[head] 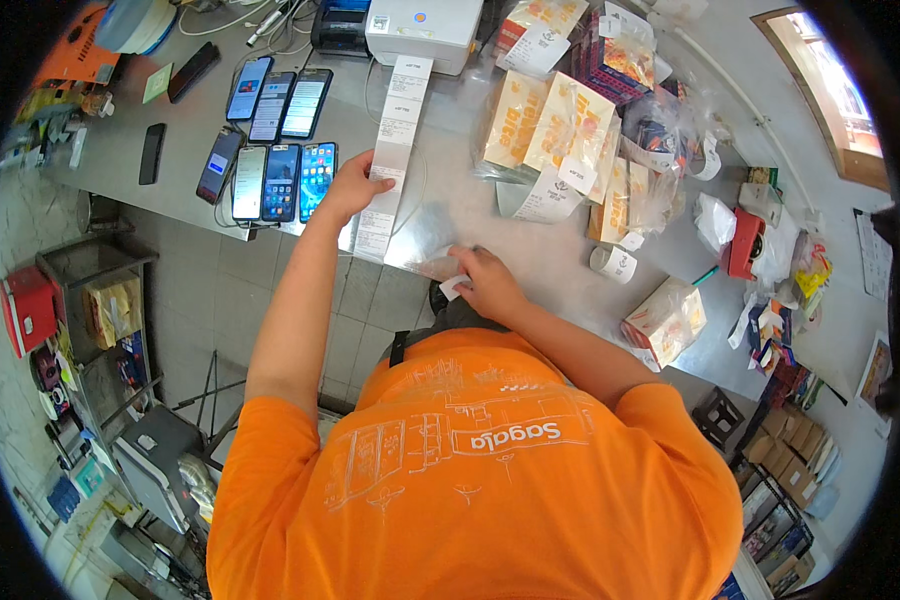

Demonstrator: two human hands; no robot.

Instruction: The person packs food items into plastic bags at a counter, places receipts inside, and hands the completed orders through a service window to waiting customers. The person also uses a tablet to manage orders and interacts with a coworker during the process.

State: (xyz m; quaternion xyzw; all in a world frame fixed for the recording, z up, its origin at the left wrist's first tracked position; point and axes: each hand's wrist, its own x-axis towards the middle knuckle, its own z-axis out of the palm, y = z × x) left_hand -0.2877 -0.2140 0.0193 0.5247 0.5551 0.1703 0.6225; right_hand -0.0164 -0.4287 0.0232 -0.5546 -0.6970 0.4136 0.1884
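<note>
A long strip of printed white labels (pixel 396 142) hangs from the label printer (pixel 424 34) down to the table's front edge. My left hand (pixel 351 189) grips the strip partway along, its thumb lying over the printed face. At the table edge to the right, my right hand (pixel 487 283) pinches a small white paper piece (pixel 454 286) between curled fingers. Pale, partly see-through paper or film (pixel 436 265) shows beside those fingertips; I cannot tell whether it is the same piece. Several phones (pixel 281 169) with lit screens lie just left of my left hand.
Bagged food boxes (pixel 570 127) bearing paper labels crowd the steel table (pixel 450 195) at right. Nearer stand a label roll (pixel 613 264) and another wrapped box (pixel 666 321). Two dark phones (pixel 152 154) lie at left. A metal rack (pixel 97 300) stands beyond the table's left front.
</note>
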